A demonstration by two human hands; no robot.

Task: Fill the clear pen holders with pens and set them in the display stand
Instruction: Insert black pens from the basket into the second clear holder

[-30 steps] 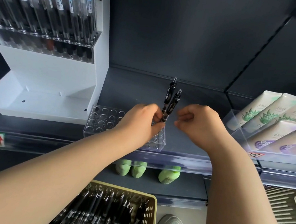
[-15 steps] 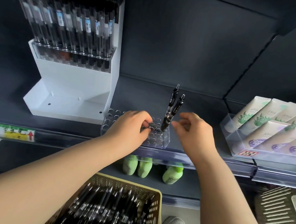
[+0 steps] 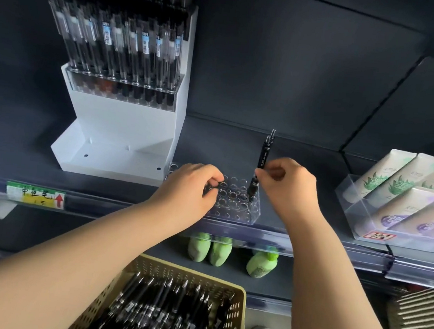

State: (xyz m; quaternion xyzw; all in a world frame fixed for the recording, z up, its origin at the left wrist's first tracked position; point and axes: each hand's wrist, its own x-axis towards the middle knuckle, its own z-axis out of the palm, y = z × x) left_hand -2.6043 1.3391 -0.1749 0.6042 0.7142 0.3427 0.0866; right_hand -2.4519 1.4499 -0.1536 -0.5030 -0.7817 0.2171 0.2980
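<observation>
Clear glossy plastic in the pen holder [image 3: 240, 211], smooth and see-through. Smooth white plastic, faintly shiny, in the display stand [image 3: 124, 129]. Black glossy plastic on the upright pens [image 3: 263, 155], with bright metal-looking tops. Matt dark grey on the shelf [image 3: 225, 144]. Beige perforated plastic in the basket [image 3: 241, 299].

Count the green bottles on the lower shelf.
3. Left bottle and middle bottle sit side by side below the clear pen holder; right bottle sits apart. Others may be hidden.
</observation>
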